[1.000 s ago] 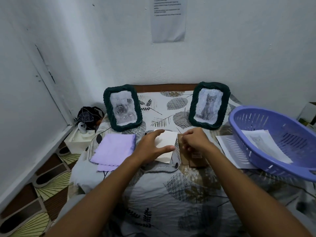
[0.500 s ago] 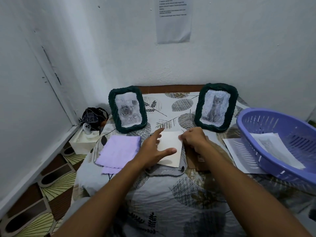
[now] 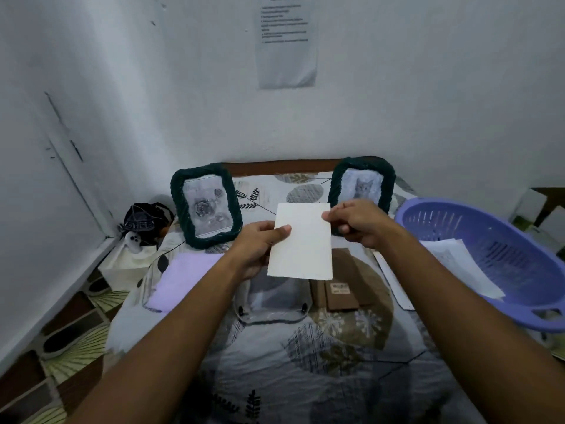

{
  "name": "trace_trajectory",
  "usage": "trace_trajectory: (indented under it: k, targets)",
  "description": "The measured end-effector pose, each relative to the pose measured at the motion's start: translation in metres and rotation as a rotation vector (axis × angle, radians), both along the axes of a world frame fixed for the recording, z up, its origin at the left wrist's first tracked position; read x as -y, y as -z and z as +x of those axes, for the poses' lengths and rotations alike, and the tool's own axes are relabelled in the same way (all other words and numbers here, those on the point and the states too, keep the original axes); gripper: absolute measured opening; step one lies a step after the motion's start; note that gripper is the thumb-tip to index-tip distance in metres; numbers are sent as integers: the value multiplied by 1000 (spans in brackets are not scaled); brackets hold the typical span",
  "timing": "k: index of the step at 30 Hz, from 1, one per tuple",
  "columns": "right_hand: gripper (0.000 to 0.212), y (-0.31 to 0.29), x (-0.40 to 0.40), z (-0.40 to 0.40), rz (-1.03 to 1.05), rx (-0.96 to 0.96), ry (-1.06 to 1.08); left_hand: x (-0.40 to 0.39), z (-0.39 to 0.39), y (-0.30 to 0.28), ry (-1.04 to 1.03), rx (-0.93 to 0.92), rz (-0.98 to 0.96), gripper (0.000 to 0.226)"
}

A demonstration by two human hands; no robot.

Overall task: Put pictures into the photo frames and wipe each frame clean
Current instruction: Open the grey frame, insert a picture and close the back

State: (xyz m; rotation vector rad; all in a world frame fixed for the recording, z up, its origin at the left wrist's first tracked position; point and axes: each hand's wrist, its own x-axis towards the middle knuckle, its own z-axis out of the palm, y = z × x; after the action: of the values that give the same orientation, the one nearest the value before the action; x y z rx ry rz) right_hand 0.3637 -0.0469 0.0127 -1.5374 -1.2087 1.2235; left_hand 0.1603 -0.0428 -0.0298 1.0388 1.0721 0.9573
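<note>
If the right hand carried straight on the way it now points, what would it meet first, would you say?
The right hand points left, pinching the top right corner of the white card. Past the card, the first thing in line is probably the rose picture frame, though depth is unclear and it may pass in front of it.

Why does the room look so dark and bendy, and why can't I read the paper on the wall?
Head view: the light is dim and bluish, with no glare. The wide lens bows the wall edges outward. The print on the wall notice is too small and soft to read. The white card stays fairly crisp, pinched by the left hand and right hand.
</note>
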Motion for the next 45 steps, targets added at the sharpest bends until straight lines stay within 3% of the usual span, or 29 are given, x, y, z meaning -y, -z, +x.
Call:
trace_trajectory:
  k: [3, 5, 7, 8, 10, 12, 16, 20, 23, 36, 41, 45]
  targets:
    - [20, -11, 11, 22, 95, 246, 81, 1, 27, -5, -5, 2, 22, 9]
    - [27, -14, 19, 48, 206, 549, 169, 1, 46, -3, -11, -18, 28, 10]
    - [41, -13, 32, 77, 136, 862, 234, 2, 65, 3, -17, -63, 43, 12]
    - [52, -11, 36, 89, 49, 931, 215, 3, 75, 7, -19, -92, 46, 13]
    - [74, -4, 43, 105, -106, 882, 107, 5, 95, 16, -32, -157, 31, 14]
    - [82, 4, 48, 107, -148, 734, 46, 4, 111, 27, -59, -223, 24, 15]
    - [62, 14, 46, 112, -82, 601, 94, 0, 138, 41, -80, -340, 43, 15]
    - [29, 3, 49, 121, -31, 559, 117, 1, 164, 52, -99, -363, 35, 16]
    - [17, -4, 52, 126, -10, 521, 105, 2, 184, 60, -96, -352, 9, 16]
    - [13, 15, 45, 123, -2, 455, 65, 4, 220, 58, -35, -400, -55, 22]
    - [14, 24, 44, 118, -3, 483, 65, 6, 201, 44, 41, -291, -109, 16]
    - [18, 24, 47, 121, 0, 492, 55, 6, 181, 26, 33, -433, 41, 34]
